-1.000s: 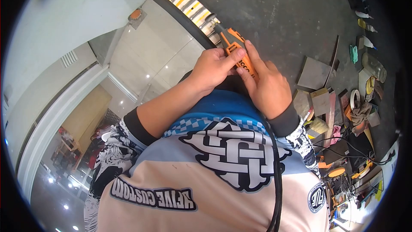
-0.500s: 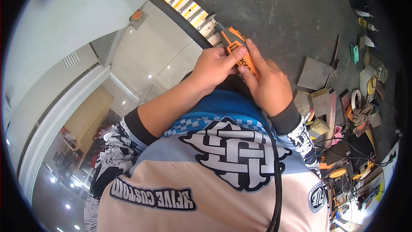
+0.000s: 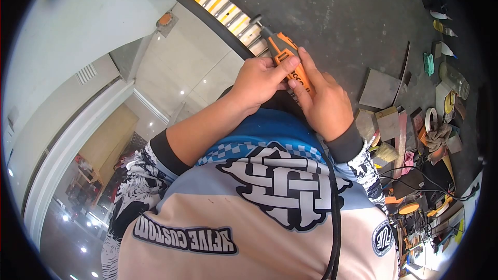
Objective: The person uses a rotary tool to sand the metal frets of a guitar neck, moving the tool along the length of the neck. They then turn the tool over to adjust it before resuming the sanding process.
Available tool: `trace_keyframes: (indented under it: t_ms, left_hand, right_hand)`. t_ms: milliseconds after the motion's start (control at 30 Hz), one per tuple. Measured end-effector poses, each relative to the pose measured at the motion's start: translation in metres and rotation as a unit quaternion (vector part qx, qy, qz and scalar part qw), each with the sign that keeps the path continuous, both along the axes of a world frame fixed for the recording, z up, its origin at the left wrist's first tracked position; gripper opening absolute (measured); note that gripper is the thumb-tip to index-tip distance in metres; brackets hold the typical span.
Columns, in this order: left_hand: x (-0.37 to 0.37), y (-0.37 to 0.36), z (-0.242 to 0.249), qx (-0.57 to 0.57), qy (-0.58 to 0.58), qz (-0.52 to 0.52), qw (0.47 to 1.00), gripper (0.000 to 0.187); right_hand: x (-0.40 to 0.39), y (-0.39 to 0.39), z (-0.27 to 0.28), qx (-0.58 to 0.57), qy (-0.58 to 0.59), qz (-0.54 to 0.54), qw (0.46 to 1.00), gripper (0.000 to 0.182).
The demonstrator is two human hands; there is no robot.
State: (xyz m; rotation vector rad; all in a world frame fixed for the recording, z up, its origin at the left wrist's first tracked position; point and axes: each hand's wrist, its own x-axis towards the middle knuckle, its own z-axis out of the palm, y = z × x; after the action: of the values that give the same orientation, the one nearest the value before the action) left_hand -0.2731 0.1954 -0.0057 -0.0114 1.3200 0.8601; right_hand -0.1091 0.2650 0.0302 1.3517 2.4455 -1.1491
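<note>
An orange and grey rotary tool (image 3: 284,49) is held between both hands, its small dark disc tip pointing up and left over a guitar neck. My left hand (image 3: 259,83) wraps round the tool's left side, thumb across its body. On the other side, my right hand (image 3: 326,98) grips the tool's rear, index finger laid along the casing. The guitar neck (image 3: 223,9) lies diagonally at the top, its yellow headstock at the upper left and whitish strips between dark lines. Its lower end is hidden behind the tool and my left hand.
The dark worktop (image 3: 337,15) spreads beyond the hands. Flat blocks (image 3: 380,88), a tape roll (image 3: 430,119), a green item (image 3: 428,64), small bottles and several tools crowd the right side. A black cable (image 3: 336,218) runs down over the shirt.
The guitar neck has shifted very slightly up and left. Both hands keep their hold on the tool, almost unmoved.
</note>
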Motion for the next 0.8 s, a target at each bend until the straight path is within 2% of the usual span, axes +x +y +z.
trace_keyframes:
  t_ms: [333, 500, 667, 800]
  left_hand:
    - [0.004, 0.002, 0.013, 0.028, -0.012, -0.023, 0.999, 0.05]
    - [0.005, -0.024, 0.017, 0.053, -0.04, 0.021, 0.998, 0.05]
    - [0.002, -0.059, 0.003, 0.062, -0.116, 0.049, 0.99, 0.046]
    - [-0.002, -0.071, -0.004, 0.051, -0.129, 0.033, 0.99, 0.047]
  right_hand:
    - [0.009, -0.01, 0.008, 0.028, 0.023, -0.031, 0.999, 0.064]
    - [0.006, -0.025, 0.02, 0.05, -0.005, 0.013, 0.999, 0.064]
    - [0.008, -0.049, 0.02, 0.082, -0.004, 0.054, 0.995, 0.065]
    - [0.006, -0.061, 0.017, 0.086, -0.012, 0.062, 0.994, 0.066]
